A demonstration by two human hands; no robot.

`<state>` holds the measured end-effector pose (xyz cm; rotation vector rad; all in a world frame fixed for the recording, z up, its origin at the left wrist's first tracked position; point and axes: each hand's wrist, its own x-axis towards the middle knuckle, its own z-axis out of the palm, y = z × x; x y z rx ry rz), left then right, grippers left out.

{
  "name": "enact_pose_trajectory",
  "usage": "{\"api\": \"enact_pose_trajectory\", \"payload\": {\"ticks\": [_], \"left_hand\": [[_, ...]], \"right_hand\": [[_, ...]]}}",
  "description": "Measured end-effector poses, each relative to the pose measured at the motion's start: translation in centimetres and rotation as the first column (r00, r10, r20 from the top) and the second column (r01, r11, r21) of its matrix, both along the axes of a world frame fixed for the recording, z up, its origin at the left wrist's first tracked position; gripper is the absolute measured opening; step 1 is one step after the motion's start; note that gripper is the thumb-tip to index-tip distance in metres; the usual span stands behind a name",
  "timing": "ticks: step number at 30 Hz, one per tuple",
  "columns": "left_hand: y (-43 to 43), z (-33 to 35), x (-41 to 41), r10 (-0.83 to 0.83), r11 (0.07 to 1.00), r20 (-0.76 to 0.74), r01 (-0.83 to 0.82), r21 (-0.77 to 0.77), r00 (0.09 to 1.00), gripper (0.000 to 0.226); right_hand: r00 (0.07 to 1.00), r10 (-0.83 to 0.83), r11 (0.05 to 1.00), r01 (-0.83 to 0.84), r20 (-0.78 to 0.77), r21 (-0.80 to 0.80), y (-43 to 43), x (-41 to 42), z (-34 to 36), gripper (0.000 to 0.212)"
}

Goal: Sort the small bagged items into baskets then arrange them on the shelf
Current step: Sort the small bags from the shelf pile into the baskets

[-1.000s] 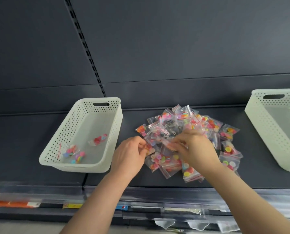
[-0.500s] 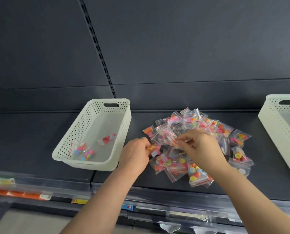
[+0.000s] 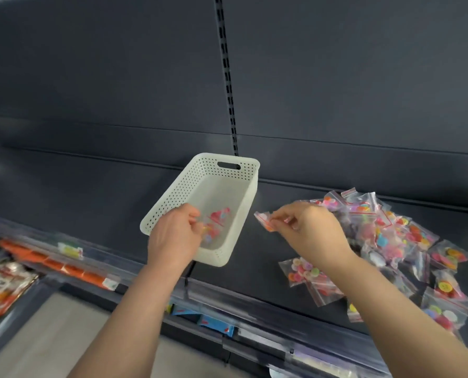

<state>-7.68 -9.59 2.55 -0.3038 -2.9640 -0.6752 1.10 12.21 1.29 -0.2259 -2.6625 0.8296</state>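
A white perforated basket [image 3: 173, 195] stands on the dark shelf [image 3: 257, 257], with a few bags of coloured buttons [image 3: 219, 216] inside. My left hand [image 3: 173, 236] hangs over the basket's near end, fingers curled at a small clear bag; motion blur hides whether it still grips it. To the right, my right hand [image 3: 306, 227] pinches a small bag with orange buttons [image 3: 264, 218] above the shelf, between the basket and the pile. The pile of small clear bags of buttons [image 3: 385, 241] lies at the right.
The shelf's front edge carries a clear price rail [image 3: 254, 309] with labels. Below at the left hang orange packets [image 3: 1, 287] and an orange strip. The dark back panel has a slotted upright [image 3: 227, 77] behind the basket.
My left hand went from the pile to over the white basket with a bag. My right hand lifted a bag off the pile and carried it left. The view swung left, losing the right basket.
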Motion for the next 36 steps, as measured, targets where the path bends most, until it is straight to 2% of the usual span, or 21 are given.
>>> {"api": "enact_pose_trajectory", "payload": {"ticks": [3,7,10,12,16,19,21,23,26,29,31,33,36], "left_hand": [[-1.2,0.2,0.5,0.022,0.999,-0.073,-0.018,0.052,0.997,0.021],[-2.0,0.8,0.2,0.029,0.999,-0.096,-0.024,0.045,0.995,0.016],[-1.8,1.1,0.5,-0.003,0.997,-0.090,0.009,0.071,0.996,0.015],[-1.4,1.1,0.7,-0.038,0.996,-0.091,0.045,0.078,0.995,0.015],[0.5,0.7,1.1,-0.094,0.987,-0.100,0.106,0.124,0.991,0.012],[2.9,0.4,1.7,-0.190,0.970,-0.147,0.209,0.125,0.971,0.012],[4.8,0.1,2.1,-0.298,0.947,-0.155,0.312,0.074,0.942,0.012],[6.4,-0.4,2.7,-0.418,0.907,-0.116,0.421,-0.003,0.901,0.014],[8.2,-1.2,3.7,-0.541,0.839,0.039,0.542,-0.045,0.840,0.015],[9.2,-2.0,4.3,-0.593,0.789,0.214,0.614,-0.038,0.776,0.017],[9.7,-2.6,4.6,-0.605,0.762,0.287,0.645,-0.064,0.743,0.029],[10.0,-3.1,4.6,-0.611,0.736,0.307,0.667,-0.119,0.729,0.039],[10.2,-3.6,4.5,-0.600,0.751,0.275,0.647,-0.129,0.751,0.024]], "right_hand": [[0.995,0.089,0.995,-0.087,-0.035,0.051,-1.7,-2.7,1.0,0.019],[0.990,0.121,0.982,-0.107,-0.079,0.156,-4.0,-6.4,1.6,0.024],[0.980,0.190,0.949,-0.198,0.055,0.246,-4.8,-7.7,1.3,0.022],[0.972,0.223,0.942,-0.235,0.076,0.241,-4.6,-7.4,0.9,0.018],[0.990,0.132,0.981,-0.123,-0.046,0.151,-2.4,-4.9,0.3,0.012],[0.999,0.025,0.992,-0.020,-0.036,0.128,0.6,-2.0,-0.6,0.009],[0.999,-0.041,0.990,0.040,0.001,0.133,2.3,0.1,-1.2,0.009],[0.995,-0.096,0.987,0.091,0.028,0.129,3.6,2.3,-1.9,0.008],[0.990,-0.141,0.985,0.138,0.030,0.100,4.8,5.2,-2.5,0.003],[0.981,-0.180,0.982,0.174,0.077,0.077,5.2,7.3,-2.7,0.002],[0.975,-0.193,0.980,0.186,0.114,0.070,5.1,8.2,-2.7,0.006],[0.966,-0.192,0.981,0.183,0.172,0.069,4.7,8.8,-2.6,0.012],[0.948,-0.177,0.984,0.164,0.263,0.070,3.9,9.1,-2.4,0.024]]}}
